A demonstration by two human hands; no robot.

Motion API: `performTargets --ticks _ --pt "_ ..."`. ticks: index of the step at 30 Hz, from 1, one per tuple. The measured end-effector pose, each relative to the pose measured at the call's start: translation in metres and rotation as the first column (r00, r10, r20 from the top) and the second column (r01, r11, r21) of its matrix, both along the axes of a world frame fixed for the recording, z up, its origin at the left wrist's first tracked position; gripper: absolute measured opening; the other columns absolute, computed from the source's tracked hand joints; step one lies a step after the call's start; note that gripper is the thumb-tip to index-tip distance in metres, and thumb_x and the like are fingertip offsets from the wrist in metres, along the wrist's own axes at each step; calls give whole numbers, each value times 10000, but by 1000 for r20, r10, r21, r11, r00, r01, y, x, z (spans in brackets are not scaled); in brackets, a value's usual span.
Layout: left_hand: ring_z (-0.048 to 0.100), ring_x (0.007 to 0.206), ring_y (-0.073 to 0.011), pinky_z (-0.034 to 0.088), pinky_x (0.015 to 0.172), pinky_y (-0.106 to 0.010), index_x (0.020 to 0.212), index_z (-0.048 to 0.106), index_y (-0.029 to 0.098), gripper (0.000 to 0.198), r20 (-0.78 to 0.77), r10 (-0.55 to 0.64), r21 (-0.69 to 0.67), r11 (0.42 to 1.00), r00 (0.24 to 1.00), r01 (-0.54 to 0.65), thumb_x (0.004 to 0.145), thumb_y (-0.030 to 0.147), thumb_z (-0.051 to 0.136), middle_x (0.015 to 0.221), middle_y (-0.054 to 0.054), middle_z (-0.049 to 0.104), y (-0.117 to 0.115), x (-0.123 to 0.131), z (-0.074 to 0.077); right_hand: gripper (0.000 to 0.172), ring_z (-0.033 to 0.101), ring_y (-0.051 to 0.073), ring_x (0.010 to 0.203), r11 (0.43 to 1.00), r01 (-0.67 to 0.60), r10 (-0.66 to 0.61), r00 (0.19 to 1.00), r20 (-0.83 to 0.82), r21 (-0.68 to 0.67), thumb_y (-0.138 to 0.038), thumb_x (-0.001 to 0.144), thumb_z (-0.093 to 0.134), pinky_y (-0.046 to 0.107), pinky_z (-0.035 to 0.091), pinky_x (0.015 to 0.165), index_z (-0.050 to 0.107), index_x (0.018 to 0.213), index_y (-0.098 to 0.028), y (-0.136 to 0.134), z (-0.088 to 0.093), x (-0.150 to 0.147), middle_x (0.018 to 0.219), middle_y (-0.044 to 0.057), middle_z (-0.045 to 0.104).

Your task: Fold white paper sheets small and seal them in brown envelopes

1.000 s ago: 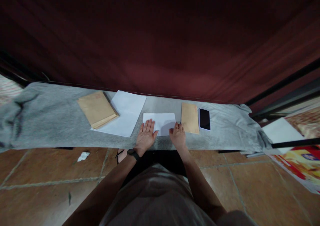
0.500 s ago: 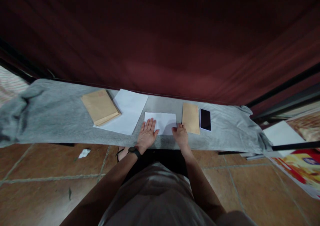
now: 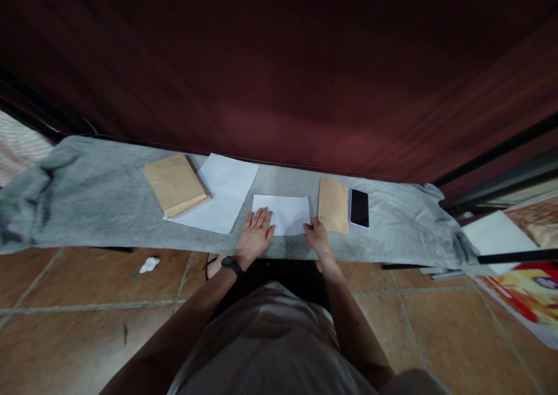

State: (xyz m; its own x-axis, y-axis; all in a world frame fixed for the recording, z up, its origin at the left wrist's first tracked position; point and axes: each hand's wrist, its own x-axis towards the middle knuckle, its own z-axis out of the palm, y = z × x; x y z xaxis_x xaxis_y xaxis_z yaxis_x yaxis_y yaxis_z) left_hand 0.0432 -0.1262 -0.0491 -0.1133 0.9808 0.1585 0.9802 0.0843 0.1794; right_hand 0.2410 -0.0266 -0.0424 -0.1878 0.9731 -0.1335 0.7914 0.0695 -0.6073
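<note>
A white sheet of paper (image 3: 288, 212), folded by its look, lies in front of me on the grey cloth. My left hand (image 3: 255, 235) rests flat on its left part, fingers spread and pointing away from me. At the lower right corner, my right hand (image 3: 317, 236) pinches the paper's edge, thumb on top; the other fingertips are partly hidden. Just right of that hand lies a brown envelope (image 3: 333, 205). On the left, a stack of brown envelopes (image 3: 174, 182) covers part of larger white paper (image 3: 229, 188).
A phone (image 3: 359, 207) with a dark screen lies right of the single envelope. Grey cloth (image 3: 104, 203) covers the narrow table, wrinkled at both ends. A dark red curtain (image 3: 279, 92) hangs behind it. A crumpled white scrap (image 3: 149, 264) is on the tiled floor.
My right hand has shifted slightly right, and its thumb now lies on the paper's edge. The paper's right edge sits a little farther right. My left hand stays flat on it.
</note>
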Motion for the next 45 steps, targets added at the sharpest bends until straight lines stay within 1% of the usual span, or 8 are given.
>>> performTargets --ticks 4,9,12,15,19,23,26,45 --pt "271 1530 -241 179 1279 -473 1530 411 124 561 11 10 37 999 1000 -10 1034 366 304 1606 -120 382 -2 0 3 120 617 123 451 990 38 -60 984 -165 -135 -232 908 500 184 467 429 573 820 -196 -7 -1 -2 565 -40 632" --pt "236 1540 -220 182 1285 -443 1533 397 111 547 10 -26 54 998 1000 26 1048 329 268 1622 -113 356 -5 8 3 87 638 142 500 980 83 -122 968 -219 -181 -239 897 518 201 502 462 586 893 -186 -11 1 -4 586 -31 633" --pt "249 1536 -222 214 1278 -422 1528 399 97 552 20 -67 36 997 998 67 1053 348 275 1620 -120 359 -8 14 1 163 699 191 687 984 100 -125 977 -174 -147 -238 898 551 258 553 610 626 1021 -161 -16 5 -4 746 47 704" --pt "257 1532 -243 233 1271 -448 1522 406 85 558 21 -72 19 997 997 71 1052 365 294 1609 -140 372 -11 18 1 326 689 264 993 995 85 -84 996 -5 53 -226 932 535 352 551 839 599 1235 -124 -25 12 -3 1071 165 710" --pt "225 1542 -247 233 1271 -462 1535 383 87 570 27 -91 26 996 996 90 1043 370 324 1625 -142 334 -17 24 2 421 550 280 1278 923 -147 96 983 157 355 -231 1012 418 419 459 1066 517 1402 -109 -40 17 -6 1366 198 598" --pt "197 1548 -238 190 1284 -452 1553 339 68 576 15 -107 -2 994 994 107 1026 300 325 1635 -143 313 -27 34 -2 457 430 227 1429 838 -403 375 915 147 368 -275 1062 339 404 366 1187 487 1459 -105 -62 9 -17 1507 152 515" --pt "168 1552 -232 172 1287 -454 1570 286 44 600 -7 -114 -36 993 993 114 987 188 296 1646 -156 280 -34 40 -7 494 375 222 1477 805 -497 459 868 191 324 -324 1075 326 422 291 1239 457 1496 -101 -79 0 -24 1555 135 470" --pt "227 1537 -299 232 1256 -478 1542 314 -12 649 -44 46 7 999 998 -46 1027 380 360 1616 -234 302 -50 29 -8 637 325 274 1504 805 -418 290 896 336 421 -443 1069 336 475 276 1229 289 1578 -63 -80 -24 5 1616 183 341"
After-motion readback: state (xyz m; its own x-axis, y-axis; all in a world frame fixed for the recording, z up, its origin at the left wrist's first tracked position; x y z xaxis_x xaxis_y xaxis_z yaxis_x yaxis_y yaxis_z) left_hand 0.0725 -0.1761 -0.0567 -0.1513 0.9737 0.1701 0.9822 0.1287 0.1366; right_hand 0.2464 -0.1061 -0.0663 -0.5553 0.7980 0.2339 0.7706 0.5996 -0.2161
